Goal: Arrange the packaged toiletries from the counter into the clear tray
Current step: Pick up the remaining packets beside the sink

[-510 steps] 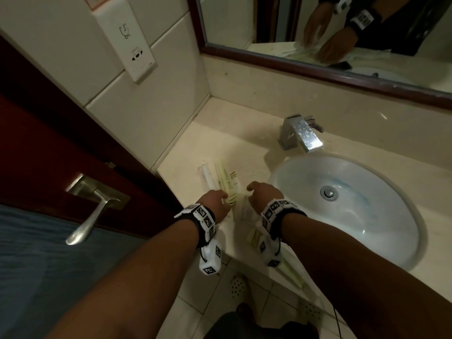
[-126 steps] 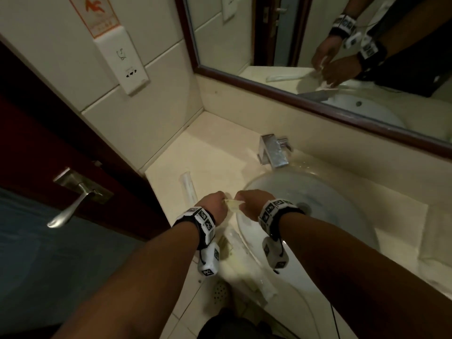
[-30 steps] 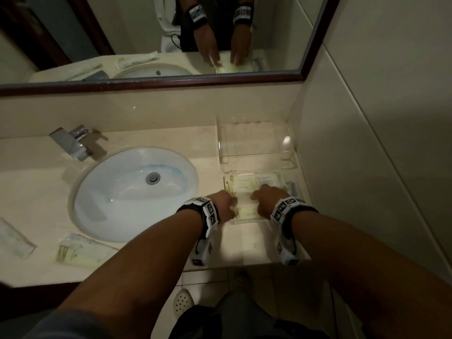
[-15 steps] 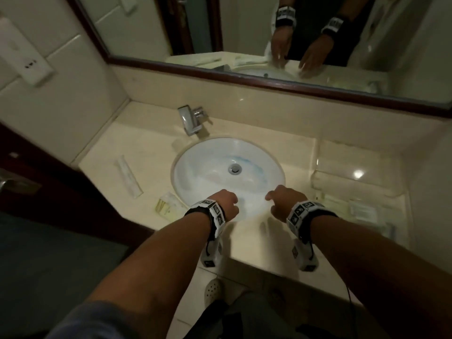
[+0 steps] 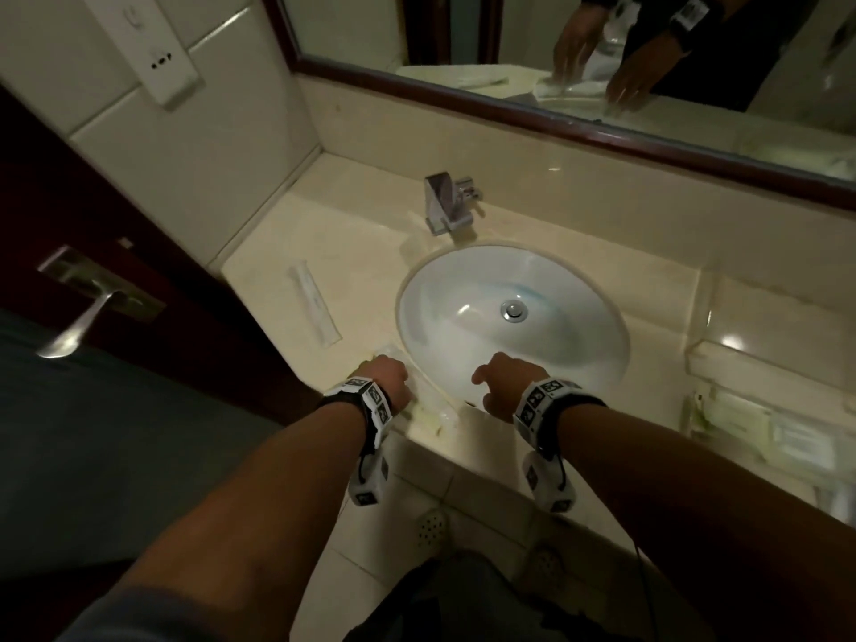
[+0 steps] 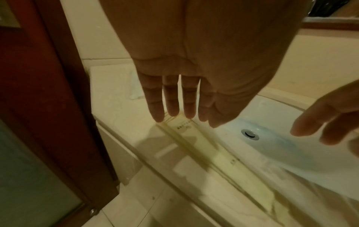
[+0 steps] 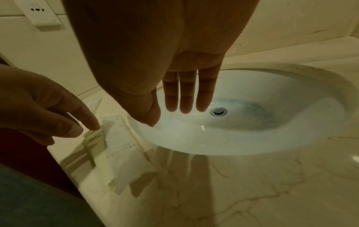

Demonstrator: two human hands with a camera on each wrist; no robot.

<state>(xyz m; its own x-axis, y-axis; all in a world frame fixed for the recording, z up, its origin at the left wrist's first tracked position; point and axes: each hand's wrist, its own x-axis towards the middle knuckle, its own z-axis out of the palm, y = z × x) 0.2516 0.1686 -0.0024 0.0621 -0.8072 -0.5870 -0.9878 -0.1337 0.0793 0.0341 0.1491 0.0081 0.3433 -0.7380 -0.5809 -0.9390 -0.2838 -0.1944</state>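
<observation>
**Two hands over the basin edge, packets on the surface**

Nearest: left hand point(image 5: 387, 379), fingers point(image 6: 155, 106) straight and released, tips down at the far end of a flat yellowish packet point(image 6: 211, 153). Whether they touch it or sit just above it cannot be told. The packet lies along the front edge of the surface point(image 5: 468, 437), just left of the sink point(image 5: 546, 317), and is partly overlain by a paler, crinkled wrapper point(image 7: 124, 150) on its sink side.

Right hand point(image 5: 502, 384): fingers point(image 7: 187, 95) straight, close together, released, holding nothing. It hangs over the near rim of the sink, apart from the left hand.

Further left on the surface: a long slim white sachet point(image 5: 315, 305), lying alone, well apart from the hands, angled toward the wall.

Right end of the surface: the clear tray point(image 5: 759, 437), with pale flat packets point(image 5: 736, 417) inside. Blurred; their number cannot be told. Just behind the tray is a second clear box point(image 5: 759, 317).

Middle: sink drain point(image 5: 513, 311), with a bluish stain around it.

Far: chrome tap point(image 5: 448, 202) behind the sink; wood-framed mirror point(image 5: 602, 132) above, reflecting both hands; wall socket plate point(image 5: 157, 53) at left; dark red door with a metal lever handle point(image 5: 78, 324) at far left.
</observation>
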